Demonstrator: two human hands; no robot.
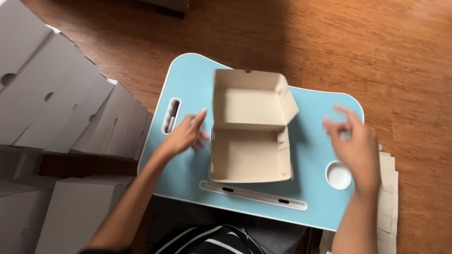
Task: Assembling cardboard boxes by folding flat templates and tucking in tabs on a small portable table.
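Note:
An open brown cardboard box (249, 141) with its lid flipped back sits in the middle of a light blue lap desk (188, 84). My left hand (186, 135) hovers just left of the box, fingers spread, holding nothing. My right hand (355, 146) is raised over the desk's right side, blurred, fingers apart and empty, well clear of the box.
Folded white cardboard boxes (61, 103) are stacked at the left, with more (70, 211) below them. Flat cardboard blanks (388, 188) lie under the desk's right edge. The desk has a handle slot (171, 115), a round cup recess (338, 175) and a groove (254, 194). Wooden floor (376, 47) lies beyond.

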